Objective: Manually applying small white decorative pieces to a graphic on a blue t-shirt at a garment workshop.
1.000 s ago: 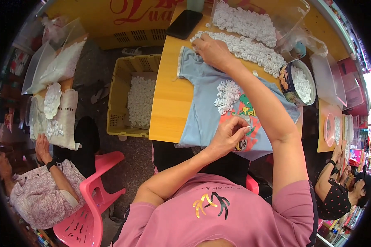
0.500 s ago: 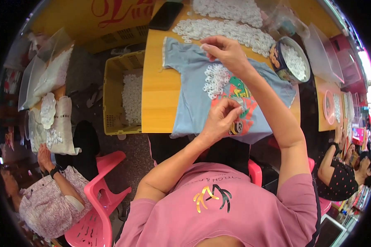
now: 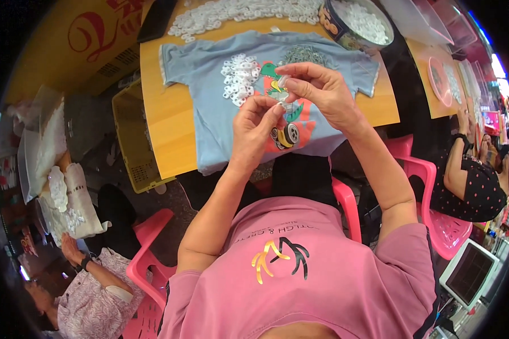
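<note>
A light-blue T-shirt (image 3: 215, 127) with a cartoon dinosaur print lies spread on the wooden table. Above the print, my left hand (image 3: 255, 129) is closed in a pinch on a small white plastic piece (image 3: 281, 104). Close by on the right, my right hand (image 3: 322, 93) pinches another small whitish piece (image 3: 283, 81), partly covered by its fingers. The hands are near each other but apart. On the shirt, beyond my left hand, lies a pile of white plastic pieces with holes (image 3: 240, 79). Small grey-green pieces (image 3: 305, 55) form a heap beyond my right hand.
More white pieces (image 3: 237, 16) cover the table's far side, beside a round tin (image 3: 373, 42) filled with them. A dark phone (image 3: 157, 20) lies at the far left corner. A yellow crate (image 3: 133, 135) stands left of the table. Other people sit on both sides near pink chairs (image 3: 447, 226).
My right hand has come back from the shirt's far part toward my left hand, still pinching a whitish piece. The view has shifted, and the grey-green heap now shows.
</note>
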{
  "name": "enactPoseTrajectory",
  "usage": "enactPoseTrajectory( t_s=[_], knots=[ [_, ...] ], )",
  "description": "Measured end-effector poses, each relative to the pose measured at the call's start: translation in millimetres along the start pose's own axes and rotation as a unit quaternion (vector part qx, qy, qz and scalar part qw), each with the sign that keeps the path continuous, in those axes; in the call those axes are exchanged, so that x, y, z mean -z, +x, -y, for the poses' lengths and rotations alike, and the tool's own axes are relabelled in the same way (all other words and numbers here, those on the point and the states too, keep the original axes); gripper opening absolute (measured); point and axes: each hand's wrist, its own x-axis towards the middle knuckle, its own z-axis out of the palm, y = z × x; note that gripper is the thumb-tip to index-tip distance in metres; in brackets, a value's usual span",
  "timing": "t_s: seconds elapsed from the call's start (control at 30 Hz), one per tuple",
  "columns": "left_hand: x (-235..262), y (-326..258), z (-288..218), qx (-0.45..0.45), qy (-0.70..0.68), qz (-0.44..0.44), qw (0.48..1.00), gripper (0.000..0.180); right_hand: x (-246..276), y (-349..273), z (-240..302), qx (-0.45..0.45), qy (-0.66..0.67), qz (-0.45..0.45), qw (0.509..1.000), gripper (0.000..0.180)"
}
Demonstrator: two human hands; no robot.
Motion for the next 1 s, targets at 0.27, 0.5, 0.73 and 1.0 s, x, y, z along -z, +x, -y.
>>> enactPoseTrajectory(
  t_s=[0.27,0.5,0.73,1.0],
  knots=[
    [-0.8,-0.1,0.1,0.011,-0.002,-0.013,1.0,0.015,17.1,-14.9,-10.6,0.034,-0.059,-0.003,0.998,0.029],
    [0.1,0.9,-1.2,0.015,-0.009,-0.022,1.0,0.016,15.6,-20.0,-26.8,0.02,-0.016,-0.01,1.0,0.02],
    [0.5,0.6,-1.9,0.024,-0.011,-0.023,0.999,0.016,6.4,-22.5,-28.0,0.019,-0.053,-0.025,0.998,0.021],
    [-0.4,1.2,-2.7,0.022,-0.014,-0.021,0.999,0.017,6.4,-23.5,-30.0,0.042,-0.074,-0.044,0.995,0.02]
  ],
)
